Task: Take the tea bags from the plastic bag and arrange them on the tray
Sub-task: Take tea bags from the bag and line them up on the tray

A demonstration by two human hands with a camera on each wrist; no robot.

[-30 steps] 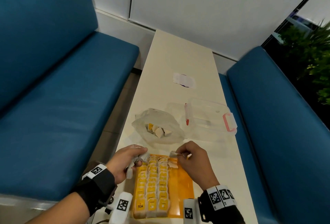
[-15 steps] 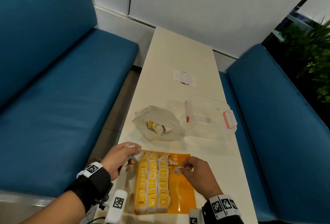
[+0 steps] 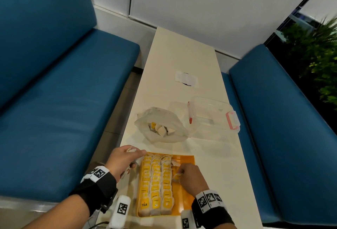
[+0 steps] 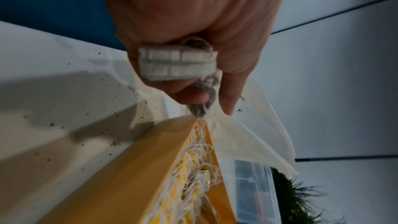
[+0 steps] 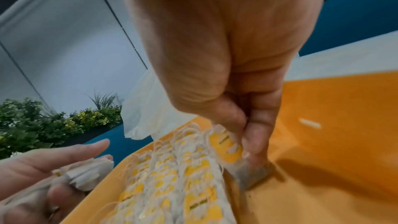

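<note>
An orange tray (image 3: 186,194) (image 5: 336,125) (image 4: 137,173) lies at the near end of the table, with three rows of yellow-tagged tea bags (image 3: 156,183) (image 5: 172,176) on its left side. My right hand (image 3: 189,175) pinches one tea bag (image 5: 234,149) by its yellow tag and holds it low on the tray beside the third row. My left hand (image 3: 124,161) rests at the tray's left edge and grips a small bunch of tea bags (image 4: 176,64) (image 5: 86,175). A clear plastic bag (image 3: 162,126) with a few tea bags inside lies just beyond the tray.
A clear lidded box (image 3: 213,115) with pink clasps stands right of the plastic bag. A white paper (image 3: 187,79) lies farther up the narrow table. Blue benches (image 3: 54,101) flank both sides, and plants (image 3: 321,61) stand at the far right.
My right hand has carried its tea bag from the tray's far edge down and towards me, to the third row's side. My left hand stayed by the tray's left edge.
</note>
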